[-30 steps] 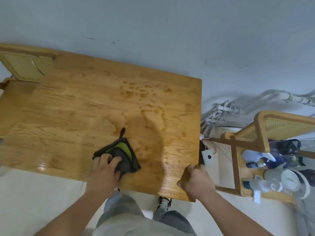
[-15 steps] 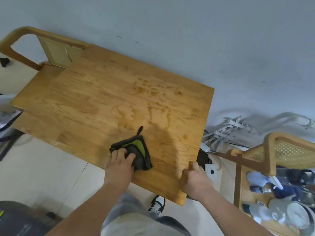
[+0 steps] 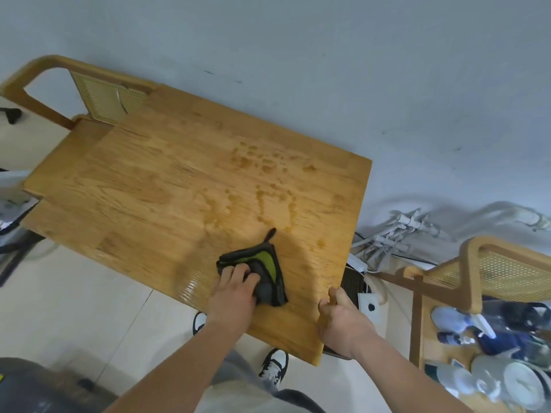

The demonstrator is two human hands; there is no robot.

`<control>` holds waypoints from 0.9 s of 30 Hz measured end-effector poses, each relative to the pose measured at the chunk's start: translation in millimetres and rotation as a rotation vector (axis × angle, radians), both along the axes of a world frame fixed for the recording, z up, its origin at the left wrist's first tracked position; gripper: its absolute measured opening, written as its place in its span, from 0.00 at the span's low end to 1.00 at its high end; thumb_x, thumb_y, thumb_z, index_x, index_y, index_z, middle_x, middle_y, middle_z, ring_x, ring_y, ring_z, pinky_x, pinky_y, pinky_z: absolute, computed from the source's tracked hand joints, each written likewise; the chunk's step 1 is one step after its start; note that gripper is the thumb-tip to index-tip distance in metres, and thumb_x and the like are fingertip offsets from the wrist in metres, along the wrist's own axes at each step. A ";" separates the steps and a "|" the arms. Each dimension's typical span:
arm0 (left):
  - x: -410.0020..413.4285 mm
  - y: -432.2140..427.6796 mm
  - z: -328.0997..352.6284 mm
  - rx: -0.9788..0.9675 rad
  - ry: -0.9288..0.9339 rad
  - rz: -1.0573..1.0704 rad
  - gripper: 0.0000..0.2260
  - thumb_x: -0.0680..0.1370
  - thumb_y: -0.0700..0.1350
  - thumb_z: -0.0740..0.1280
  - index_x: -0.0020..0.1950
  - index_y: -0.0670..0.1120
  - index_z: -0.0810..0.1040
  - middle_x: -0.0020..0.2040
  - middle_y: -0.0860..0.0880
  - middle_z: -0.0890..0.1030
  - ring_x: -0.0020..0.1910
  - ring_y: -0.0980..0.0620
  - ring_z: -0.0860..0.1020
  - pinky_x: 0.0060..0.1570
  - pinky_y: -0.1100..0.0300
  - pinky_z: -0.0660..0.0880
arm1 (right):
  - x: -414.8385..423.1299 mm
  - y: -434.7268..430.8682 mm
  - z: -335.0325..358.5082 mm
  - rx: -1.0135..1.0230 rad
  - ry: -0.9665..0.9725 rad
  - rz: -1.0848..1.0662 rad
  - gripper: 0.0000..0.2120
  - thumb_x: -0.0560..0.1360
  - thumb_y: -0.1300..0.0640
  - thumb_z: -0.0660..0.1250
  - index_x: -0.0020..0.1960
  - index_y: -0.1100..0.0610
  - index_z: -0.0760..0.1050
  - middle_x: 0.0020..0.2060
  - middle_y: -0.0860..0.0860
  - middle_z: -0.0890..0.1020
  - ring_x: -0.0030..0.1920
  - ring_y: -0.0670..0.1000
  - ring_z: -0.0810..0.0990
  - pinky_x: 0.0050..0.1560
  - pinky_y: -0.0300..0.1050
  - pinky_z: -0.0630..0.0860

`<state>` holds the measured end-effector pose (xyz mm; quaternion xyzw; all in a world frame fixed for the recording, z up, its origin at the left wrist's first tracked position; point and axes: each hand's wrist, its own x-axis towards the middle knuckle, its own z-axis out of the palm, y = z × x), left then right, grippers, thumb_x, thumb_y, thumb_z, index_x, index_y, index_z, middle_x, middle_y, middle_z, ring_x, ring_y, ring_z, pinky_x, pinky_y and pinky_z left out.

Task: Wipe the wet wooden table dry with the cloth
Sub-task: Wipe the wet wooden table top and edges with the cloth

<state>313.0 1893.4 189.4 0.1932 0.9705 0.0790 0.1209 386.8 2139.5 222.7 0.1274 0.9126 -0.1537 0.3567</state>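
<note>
On the wet grainy table (image 3: 179,186), left hand (image 3: 231,296) clutches a folded cloth (image 3: 265,263).

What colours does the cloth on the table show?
The cloth is dark grey with a lime-green panel; the head view shows it best.

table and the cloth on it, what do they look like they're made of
The table looks like varnished wood joined from planks: grain lines, board seams, a sheen near the front edge. The cloth seems soft woven or microfibre fabric, dark grey with a green panel; it folds limply. Exact fibre can't be told.
</note>
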 end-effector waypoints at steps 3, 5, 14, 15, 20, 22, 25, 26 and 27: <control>5.5 33.3 11.3 -0.082 -0.004 0.085 0.19 0.79 0.45 0.66 0.68 0.55 0.68 0.72 0.49 0.64 0.70 0.43 0.62 0.69 0.45 0.64 | -2.7 -1.7 -1.7 -0.016 -0.008 -0.050 0.27 0.75 0.55 0.63 0.74 0.44 0.69 0.73 0.43 0.55 0.68 0.49 0.70 0.60 0.44 0.75; 15.2 56.9 14.6 -0.053 -0.014 -0.094 0.19 0.78 0.43 0.65 0.67 0.55 0.67 0.71 0.49 0.64 0.70 0.42 0.61 0.69 0.42 0.63 | -5.2 -1.5 0.7 -0.016 -0.008 -0.060 0.26 0.74 0.53 0.64 0.72 0.44 0.71 0.72 0.43 0.56 0.66 0.50 0.71 0.59 0.45 0.75; -63.6 22.3 5.4 -0.065 0.019 -0.188 0.22 0.79 0.38 0.65 0.70 0.54 0.69 0.76 0.52 0.63 0.71 0.46 0.63 0.66 0.50 0.71 | -7.0 1.3 5.6 -0.019 0.003 -0.124 0.22 0.74 0.55 0.65 0.68 0.46 0.77 0.71 0.41 0.61 0.59 0.51 0.76 0.52 0.45 0.78; -61.8 24.8 8.9 -0.061 0.015 -0.110 0.22 0.79 0.38 0.65 0.71 0.53 0.69 0.75 0.51 0.63 0.71 0.46 0.63 0.66 0.50 0.71 | -8.2 -0.2 7.1 -0.002 0.042 -0.130 0.19 0.75 0.56 0.64 0.64 0.48 0.79 0.69 0.42 0.64 0.55 0.51 0.77 0.49 0.46 0.79; 7.3 32.2 11.5 0.031 -0.108 -0.311 0.16 0.75 0.44 0.68 0.63 0.51 0.73 0.67 0.46 0.69 0.65 0.43 0.70 0.67 0.48 0.70 | -20.4 -5.0 8.8 0.132 0.197 -0.130 0.17 0.77 0.51 0.67 0.65 0.54 0.76 0.68 0.48 0.70 0.61 0.53 0.75 0.49 0.48 0.79; 4.5 9.6 10.8 0.089 -0.107 -0.516 0.16 0.70 0.49 0.72 0.57 0.53 0.75 0.62 0.48 0.74 0.59 0.45 0.75 0.57 0.51 0.77 | -32.7 -9.7 11.0 0.144 0.199 -0.110 0.19 0.77 0.54 0.67 0.67 0.54 0.73 0.70 0.49 0.68 0.65 0.53 0.71 0.49 0.47 0.79; -47.2 -31.3 15.6 0.007 -0.040 -0.482 0.15 0.67 0.50 0.69 0.53 0.51 0.79 0.59 0.49 0.78 0.55 0.46 0.76 0.54 0.51 0.79 | -58.3 -24.8 14.6 0.135 0.217 -0.089 0.23 0.76 0.58 0.67 0.70 0.53 0.71 0.71 0.49 0.66 0.67 0.52 0.70 0.48 0.46 0.79; -62.7 -44.6 18.4 -0.013 -0.046 -0.376 0.15 0.66 0.50 0.70 0.52 0.51 0.80 0.59 0.49 0.79 0.55 0.46 0.76 0.54 0.50 0.79 | -67.8 -33.1 15.7 0.124 0.218 -0.083 0.25 0.76 0.58 0.67 0.72 0.53 0.71 0.71 0.49 0.66 0.67 0.52 0.69 0.48 0.46 0.78; -71.8 -56.4 19.8 -0.039 -0.066 -0.266 0.15 0.65 0.50 0.71 0.51 0.51 0.80 0.59 0.49 0.79 0.55 0.45 0.76 0.53 0.49 0.79 | -77.1 -42.8 16.1 0.104 0.211 -0.081 0.26 0.76 0.59 0.67 0.73 0.52 0.70 0.71 0.49 0.65 0.68 0.53 0.69 0.50 0.46 0.78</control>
